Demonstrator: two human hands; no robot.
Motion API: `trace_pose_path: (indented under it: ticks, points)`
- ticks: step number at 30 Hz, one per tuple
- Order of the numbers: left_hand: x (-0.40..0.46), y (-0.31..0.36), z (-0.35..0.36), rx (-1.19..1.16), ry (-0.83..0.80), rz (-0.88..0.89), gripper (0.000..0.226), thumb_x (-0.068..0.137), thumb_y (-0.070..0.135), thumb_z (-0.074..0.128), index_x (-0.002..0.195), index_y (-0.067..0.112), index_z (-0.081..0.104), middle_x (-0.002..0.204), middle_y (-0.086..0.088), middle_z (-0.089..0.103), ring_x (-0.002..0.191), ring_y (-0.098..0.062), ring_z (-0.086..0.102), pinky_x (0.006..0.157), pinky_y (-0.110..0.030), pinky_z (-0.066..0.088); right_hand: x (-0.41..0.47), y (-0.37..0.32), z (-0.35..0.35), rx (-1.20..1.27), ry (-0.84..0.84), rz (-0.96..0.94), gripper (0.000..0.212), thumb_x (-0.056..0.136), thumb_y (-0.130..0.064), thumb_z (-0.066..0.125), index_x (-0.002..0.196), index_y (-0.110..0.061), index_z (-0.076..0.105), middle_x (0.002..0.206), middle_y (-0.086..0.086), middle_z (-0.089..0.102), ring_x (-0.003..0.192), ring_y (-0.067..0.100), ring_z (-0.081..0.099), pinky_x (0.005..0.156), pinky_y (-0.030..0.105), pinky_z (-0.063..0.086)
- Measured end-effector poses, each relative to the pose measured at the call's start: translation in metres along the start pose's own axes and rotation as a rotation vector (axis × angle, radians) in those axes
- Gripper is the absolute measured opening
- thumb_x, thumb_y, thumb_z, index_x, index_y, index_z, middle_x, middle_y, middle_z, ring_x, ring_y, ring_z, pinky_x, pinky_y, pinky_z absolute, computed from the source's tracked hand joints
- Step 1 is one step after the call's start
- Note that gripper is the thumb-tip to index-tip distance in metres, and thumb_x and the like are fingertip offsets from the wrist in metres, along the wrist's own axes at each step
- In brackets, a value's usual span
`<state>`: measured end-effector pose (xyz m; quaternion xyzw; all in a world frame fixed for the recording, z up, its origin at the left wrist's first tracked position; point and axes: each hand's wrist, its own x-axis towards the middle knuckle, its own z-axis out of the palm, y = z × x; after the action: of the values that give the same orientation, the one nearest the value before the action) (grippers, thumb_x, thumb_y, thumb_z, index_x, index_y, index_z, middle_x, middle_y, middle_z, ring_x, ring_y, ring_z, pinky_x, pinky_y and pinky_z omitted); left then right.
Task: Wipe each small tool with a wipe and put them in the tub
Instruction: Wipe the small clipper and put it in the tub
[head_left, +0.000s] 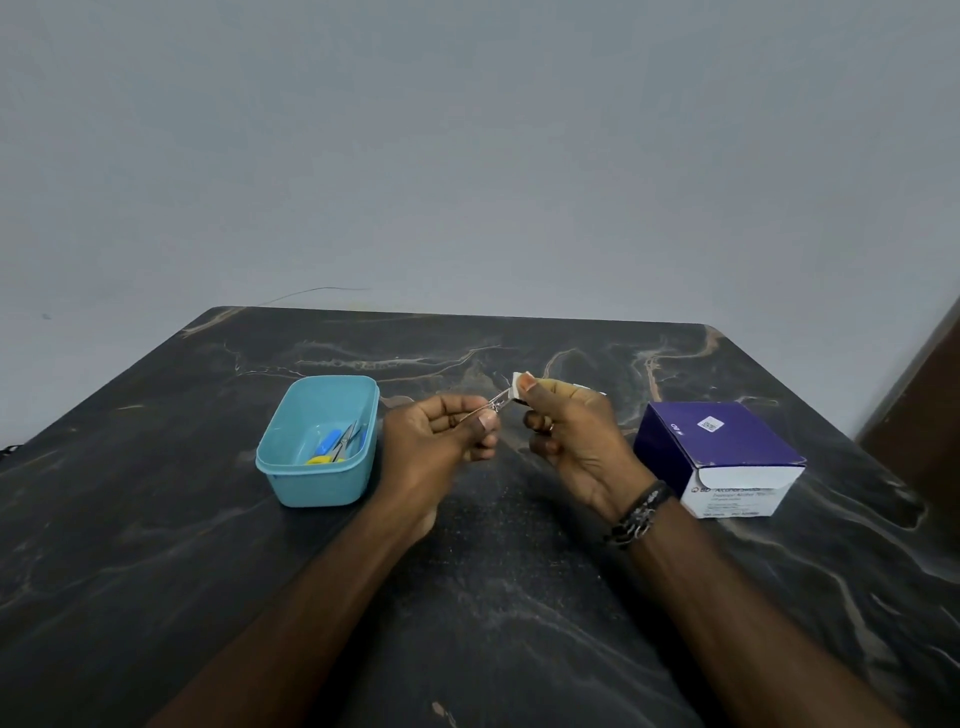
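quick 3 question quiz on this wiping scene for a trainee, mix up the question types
1. True or false: the tub already holds some tools.
2. Which hand pinches the wipe? A) left hand B) right hand C) neither
3. Fill in: the purple and white box stands on the table to the ____ of both hands.

Key
1. True: scissors and blue and yellow pieces lie inside.
2. B: the right hand holds the wipe at the tip of the metal tool, which the left hand grips.
3. right
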<state>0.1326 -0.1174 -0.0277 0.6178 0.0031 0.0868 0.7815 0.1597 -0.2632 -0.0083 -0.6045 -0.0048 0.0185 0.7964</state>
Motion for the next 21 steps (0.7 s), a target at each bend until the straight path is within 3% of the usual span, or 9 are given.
trace_pose_path:
  ticks: [2, 5, 8, 11, 16, 21]
  points:
    - [0.001, 0.001, 0.001, -0.067, -0.007, -0.021, 0.013, 0.08, 0.005, 0.073, 0.092, 0.005, 0.069, 0.074, -0.009, 0.071, 0.068, -0.019, 0.067, 0.069, -0.034, 0.06, 0.001, 0.0, 0.0, -0.004, 0.0, -0.029, 0.017, 0.088, -0.018, 0.068, 0.09, -0.001, 0.07, 0.073, 0.005, 0.051, 0.055, 0.007, 0.04, 0.039, 0.015, 0.028]
    - [0.003, 0.004, 0.002, -0.2, -0.003, -0.075, 0.012, 0.085, 0.007, 0.067, 0.096, 0.004, 0.066, 0.086, -0.012, 0.071, 0.078, -0.02, 0.069, 0.075, -0.037, 0.059, 0.002, 0.0, -0.004, -0.043, -0.07, -0.04, 0.015, 0.087, -0.016, 0.069, 0.088, -0.001, 0.069, 0.078, 0.009, 0.052, 0.058, 0.008, 0.042, 0.041, 0.016, 0.027]
    - [0.004, 0.008, 0.0, -0.347, -0.032, -0.114, 0.009, 0.092, 0.012, 0.058, 0.096, 0.005, 0.063, 0.102, -0.016, 0.072, 0.094, -0.026, 0.071, 0.079, -0.038, 0.058, -0.001, 0.001, -0.006, -0.185, -0.207, -0.003, 0.016, 0.086, -0.016, 0.07, 0.087, 0.0, 0.069, 0.076, 0.01, 0.051, 0.059, 0.009, 0.042, 0.046, 0.02, 0.026]
    - [0.005, 0.011, -0.002, -0.424, -0.049, -0.12, 0.009, 0.096, 0.013, 0.053, 0.093, 0.009, 0.06, 0.099, -0.015, 0.074, 0.095, -0.025, 0.072, 0.078, -0.039, 0.058, -0.005, 0.006, -0.003, -0.373, -0.282, -0.012, 0.016, 0.084, -0.017, 0.073, 0.085, -0.001, 0.073, 0.069, 0.011, 0.053, 0.056, 0.011, 0.04, 0.045, 0.019, 0.027]
    - [0.004, 0.011, -0.001, -0.264, 0.088, 0.001, 0.013, 0.099, 0.014, 0.05, 0.097, 0.01, 0.063, 0.084, -0.01, 0.074, 0.082, -0.022, 0.072, 0.071, -0.034, 0.06, -0.005, 0.007, 0.002, -0.526, -0.256, -0.062, 0.017, 0.085, -0.012, 0.072, 0.09, 0.004, 0.073, 0.056, -0.007, 0.061, 0.045, -0.003, 0.048, 0.046, 0.01, 0.037]
    - [-0.001, 0.009, 0.003, -0.007, 0.126, 0.121, 0.018, 0.1, 0.02, 0.048, 0.106, 0.012, 0.063, 0.078, -0.009, 0.07, 0.057, -0.014, 0.063, 0.055, -0.031, 0.057, 0.001, 0.003, -0.005, -0.417, -0.058, -0.114, 0.019, 0.089, -0.012, 0.067, 0.094, 0.005, 0.071, 0.053, -0.005, 0.055, 0.048, 0.006, 0.041, 0.041, 0.016, 0.033]
